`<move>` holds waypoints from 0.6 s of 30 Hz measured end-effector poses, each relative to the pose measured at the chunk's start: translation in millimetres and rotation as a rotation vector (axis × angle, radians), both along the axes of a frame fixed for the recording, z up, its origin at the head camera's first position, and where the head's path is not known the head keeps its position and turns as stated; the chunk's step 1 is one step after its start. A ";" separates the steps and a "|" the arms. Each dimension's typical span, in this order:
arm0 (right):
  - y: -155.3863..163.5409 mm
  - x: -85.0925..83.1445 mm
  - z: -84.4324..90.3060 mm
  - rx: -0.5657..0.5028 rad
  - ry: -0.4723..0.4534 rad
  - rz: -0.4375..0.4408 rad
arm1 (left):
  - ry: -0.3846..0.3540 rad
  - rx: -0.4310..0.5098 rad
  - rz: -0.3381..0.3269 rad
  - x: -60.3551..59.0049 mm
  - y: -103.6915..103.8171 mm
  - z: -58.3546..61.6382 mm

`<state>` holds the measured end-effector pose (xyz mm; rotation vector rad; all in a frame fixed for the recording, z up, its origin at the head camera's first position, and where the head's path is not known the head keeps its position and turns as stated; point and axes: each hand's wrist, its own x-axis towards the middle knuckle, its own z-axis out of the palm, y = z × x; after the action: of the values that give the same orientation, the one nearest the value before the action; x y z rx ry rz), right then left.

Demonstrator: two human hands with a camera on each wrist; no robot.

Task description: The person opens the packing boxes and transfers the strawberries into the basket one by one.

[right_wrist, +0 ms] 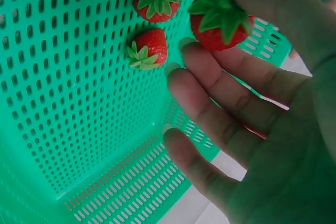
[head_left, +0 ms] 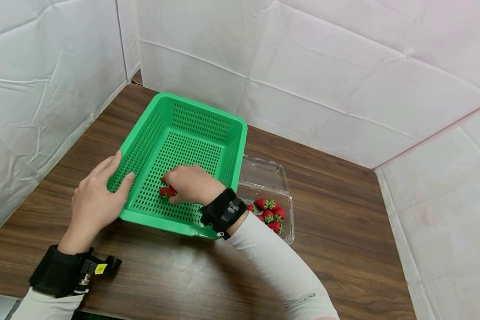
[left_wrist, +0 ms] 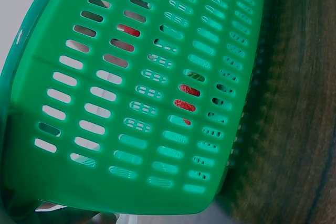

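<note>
A green slotted plastic basket (head_left: 196, 149) stands on the table. My left hand (head_left: 100, 195) grips its near left side, thumb over the rim and fingers along the outside. In the left wrist view the basket's wall (left_wrist: 121, 177) fills most of the picture, with bits of red showing through the slots. Down inside the basket, my right hand (head_left: 192, 182) pinches a strawberry (right_wrist: 220, 24) between thumb and fingers, its green leaves facing the right wrist camera. Two more strawberries, one upper (right_wrist: 156, 3) and one lower (right_wrist: 149, 48), lie on the basket floor beside the fingertips.
Right of the basket, a clear plastic box (head_left: 291, 222) holds several strawberries (head_left: 268, 215); its lid (head_left: 264, 173) lies folded back. My right forearm passes in front of the box's near left side. White sheeting (head_left: 304, 80) encloses the brown wooden table (head_left: 344, 231) behind and at both sides.
</note>
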<state>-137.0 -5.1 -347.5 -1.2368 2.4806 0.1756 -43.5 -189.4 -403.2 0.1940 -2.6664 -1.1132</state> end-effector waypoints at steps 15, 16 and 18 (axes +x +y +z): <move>-19.3 2.0 -11.2 0.043 -0.030 0.066 | 0.015 0.004 0.006 -0.7 -1.2 -1.2; -20.5 2.3 -11.6 0.040 -0.039 0.072 | 0.017 0.005 0.006 -0.5 -1.2 -0.9; -22.7 2.9 -12.7 0.027 -0.062 0.080 | 0.021 0.006 0.004 -0.4 -1.3 -1.2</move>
<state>-134.1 -27.9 -360.2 -1.3116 2.3705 0.1882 -43.8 -190.7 -404.4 0.1874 -2.6433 -1.1164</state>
